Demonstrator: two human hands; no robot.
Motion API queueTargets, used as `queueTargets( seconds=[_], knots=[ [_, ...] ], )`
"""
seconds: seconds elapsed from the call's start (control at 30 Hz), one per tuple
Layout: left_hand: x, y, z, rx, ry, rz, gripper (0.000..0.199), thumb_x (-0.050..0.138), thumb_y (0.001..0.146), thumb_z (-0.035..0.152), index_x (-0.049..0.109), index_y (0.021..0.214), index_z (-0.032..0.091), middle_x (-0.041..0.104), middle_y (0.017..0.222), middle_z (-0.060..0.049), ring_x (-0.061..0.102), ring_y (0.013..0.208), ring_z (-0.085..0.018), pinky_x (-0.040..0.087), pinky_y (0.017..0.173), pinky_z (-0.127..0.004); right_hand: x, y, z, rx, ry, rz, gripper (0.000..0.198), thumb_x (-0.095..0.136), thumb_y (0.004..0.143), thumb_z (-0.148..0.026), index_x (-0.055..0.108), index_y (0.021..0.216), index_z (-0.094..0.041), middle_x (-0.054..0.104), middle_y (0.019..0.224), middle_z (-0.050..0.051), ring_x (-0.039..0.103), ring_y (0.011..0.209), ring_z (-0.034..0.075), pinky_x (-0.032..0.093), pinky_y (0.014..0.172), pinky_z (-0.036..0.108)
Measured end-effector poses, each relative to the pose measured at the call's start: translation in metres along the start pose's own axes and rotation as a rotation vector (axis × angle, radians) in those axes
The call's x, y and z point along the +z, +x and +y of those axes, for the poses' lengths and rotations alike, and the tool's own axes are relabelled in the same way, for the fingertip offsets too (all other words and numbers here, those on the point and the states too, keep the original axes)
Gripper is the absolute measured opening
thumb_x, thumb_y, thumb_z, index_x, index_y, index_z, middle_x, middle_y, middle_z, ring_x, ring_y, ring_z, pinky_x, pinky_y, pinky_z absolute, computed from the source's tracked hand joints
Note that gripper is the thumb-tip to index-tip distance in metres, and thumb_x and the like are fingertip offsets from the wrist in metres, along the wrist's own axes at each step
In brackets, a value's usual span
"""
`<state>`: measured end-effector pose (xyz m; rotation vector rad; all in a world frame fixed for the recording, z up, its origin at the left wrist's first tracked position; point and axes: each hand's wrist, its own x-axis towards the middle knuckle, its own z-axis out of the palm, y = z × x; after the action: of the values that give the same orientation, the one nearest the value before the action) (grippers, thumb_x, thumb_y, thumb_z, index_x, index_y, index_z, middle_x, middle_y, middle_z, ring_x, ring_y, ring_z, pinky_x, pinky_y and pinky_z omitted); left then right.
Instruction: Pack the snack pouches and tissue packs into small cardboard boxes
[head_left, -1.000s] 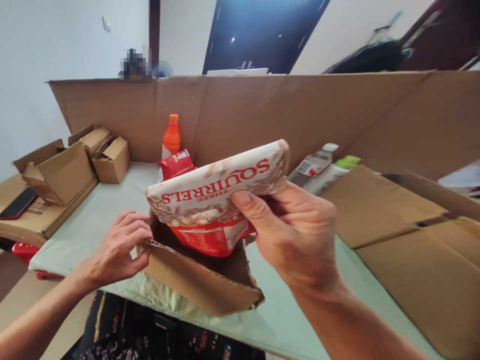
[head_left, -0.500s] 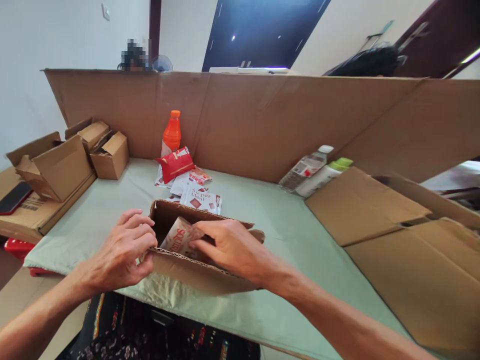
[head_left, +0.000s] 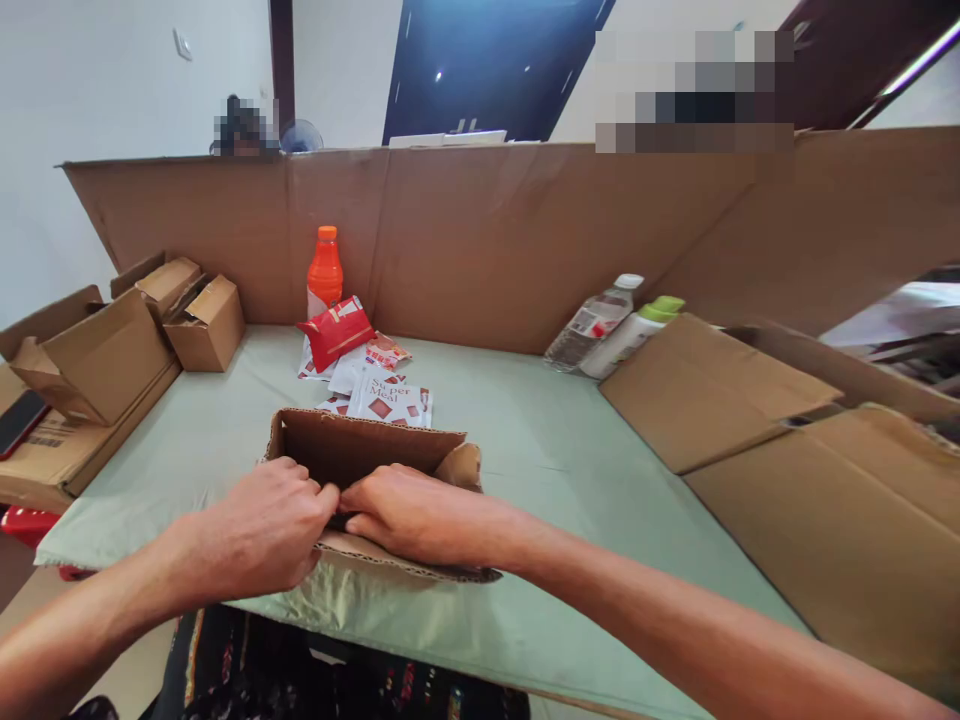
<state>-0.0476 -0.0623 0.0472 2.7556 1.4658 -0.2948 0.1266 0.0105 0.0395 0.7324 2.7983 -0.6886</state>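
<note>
An open cardboard box [head_left: 367,440] sits near the front edge of the table. My left hand [head_left: 277,520] is closed over the box's near left corner, its fingers curled at the rim and knuckles upward. Reaching down inside, my right hand [head_left: 412,510] has bent fingers close to the left one. Whatever those right fingers hold is hidden behind the hand. Just beyond the box lie white "Super Meal" packets [head_left: 394,397] and a red packet [head_left: 336,332], with an orange bottle [head_left: 325,268] upright behind them.
Several small cartons [head_left: 105,355] stand at the left by a dark phone [head_left: 19,422]. On the right, a clear bottle [head_left: 592,325] and a green-capped white bottle [head_left: 630,335] lean near large cartons [head_left: 810,500]. A cardboard screen [head_left: 480,240] borders the back. Someone's head shows behind it.
The printed packet held by my right hand has gone out of sight in the box. My left hand has moved right and curled over the rim. The view has shifted slightly.
</note>
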Motion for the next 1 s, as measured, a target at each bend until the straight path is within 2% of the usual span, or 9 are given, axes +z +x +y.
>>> queueTargets(
  seconds=[0.07, 0.17, 0.23, 0.3, 0.37, 0.47, 0.6, 0.77, 1.0],
  knots=[
    [0.001, 0.0, -0.002, 0.035, -0.015, -0.033, 0.011, 0.058, 0.084, 0.009, 0.067, 0.085, 0.015, 0.072, 0.082, -0.009, 0.069, 0.08, -0.026, 0.052, 0.074, -0.037, -0.005, -0.018, 0.006, -0.057, 0.113, 0.122, 0.022, 0.057, 0.094, -0.019, 0.078, 0.102, -0.019, 0.08, 0.103, 0.007, 0.073, 0.093, 0.021, 0.052, 0.083, 0.03],
    [0.004, -0.003, -0.003, 0.056, -0.064, -0.046, 0.015, 0.055, 0.087, 0.006, 0.066, 0.088, 0.016, 0.072, 0.087, -0.007, 0.068, 0.084, -0.025, 0.052, 0.077, -0.037, -0.015, -0.049, 0.026, -0.084, 0.305, 0.529, 0.023, 0.056, 0.096, -0.027, 0.078, 0.101, -0.022, 0.08, 0.099, 0.003, 0.073, 0.087, 0.017, 0.055, 0.079, 0.026],
    [0.005, -0.006, -0.003, 0.045, -0.097, -0.06, 0.018, 0.053, 0.086, 0.003, 0.065, 0.09, 0.016, 0.071, 0.09, -0.007, 0.067, 0.087, -0.025, 0.052, 0.08, -0.038, -0.02, -0.062, 0.051, 0.0, 0.376, 0.806, 0.025, 0.058, 0.095, -0.038, 0.078, 0.096, -0.024, 0.08, 0.092, 0.003, 0.073, 0.084, 0.018, 0.057, 0.076, 0.027],
    [0.005, -0.007, -0.003, 0.037, -0.131, -0.073, 0.021, 0.052, 0.085, 0.0, 0.063, 0.09, 0.016, 0.07, 0.093, -0.007, 0.066, 0.09, -0.026, 0.052, 0.083, -0.039, -0.021, -0.062, 0.085, 0.128, 0.407, 0.948, 0.029, 0.06, 0.092, -0.046, 0.078, 0.095, -0.024, 0.079, 0.09, 0.004, 0.073, 0.085, 0.02, 0.058, 0.076, 0.03],
    [0.006, -0.007, -0.003, 0.029, -0.167, -0.066, 0.023, 0.051, 0.083, -0.002, 0.062, 0.091, 0.017, 0.069, 0.095, -0.007, 0.065, 0.091, -0.025, 0.052, 0.084, -0.038, -0.016, -0.047, 0.126, 0.249, 0.418, 0.903, 0.033, 0.058, 0.091, -0.048, 0.078, 0.098, -0.022, 0.079, 0.092, 0.006, 0.073, 0.086, 0.022, 0.058, 0.076, 0.032],
    [0.009, -0.007, -0.005, 0.014, -0.237, -0.017, 0.028, 0.049, 0.082, -0.003, 0.061, 0.093, 0.019, 0.07, 0.098, -0.006, 0.065, 0.094, -0.023, 0.051, 0.086, -0.036, 0.002, -0.008, 0.184, 0.419, 0.34, 0.668, 0.033, 0.054, 0.091, -0.038, 0.076, 0.108, -0.019, 0.079, 0.107, 0.007, 0.072, 0.096, 0.022, 0.056, 0.088, 0.034],
    [0.015, -0.007, -0.007, -0.023, -0.318, 0.003, 0.037, 0.051, 0.075, -0.001, 0.062, 0.102, 0.022, 0.071, 0.104, -0.006, 0.066, 0.101, -0.025, 0.052, 0.092, -0.038, 0.026, 0.044, 0.232, 0.472, 0.288, 0.575, 0.046, 0.062, 0.086, -0.033, 0.068, 0.128, -0.015, 0.07, 0.132, 0.013, 0.066, 0.116, 0.027, 0.052, 0.097, 0.037],
    [0.018, -0.005, -0.007, -0.05, -0.358, 0.043, 0.046, 0.053, 0.068, 0.003, 0.065, 0.108, 0.024, 0.074, 0.111, -0.005, 0.067, 0.103, -0.025, 0.053, 0.097, -0.04, 0.039, 0.081, 0.248, 0.52, 0.218, 0.5, 0.06, 0.066, 0.085, -0.044, 0.061, 0.139, -0.017, 0.061, 0.144, 0.017, 0.057, 0.129, 0.035, 0.042, 0.107, 0.048],
    [0.024, 0.0, -0.011, -0.016, -0.347, 0.169, 0.046, 0.051, 0.062, 0.006, 0.066, 0.102, 0.021, 0.076, 0.114, -0.009, 0.07, 0.099, -0.025, 0.058, 0.091, -0.039, 0.034, 0.095, 0.246, 0.452, 0.141, 0.381, 0.078, 0.07, 0.079, -0.054, 0.052, 0.147, -0.02, 0.049, 0.157, 0.016, 0.043, 0.143, 0.037, 0.033, 0.113, 0.05]
  ],
)
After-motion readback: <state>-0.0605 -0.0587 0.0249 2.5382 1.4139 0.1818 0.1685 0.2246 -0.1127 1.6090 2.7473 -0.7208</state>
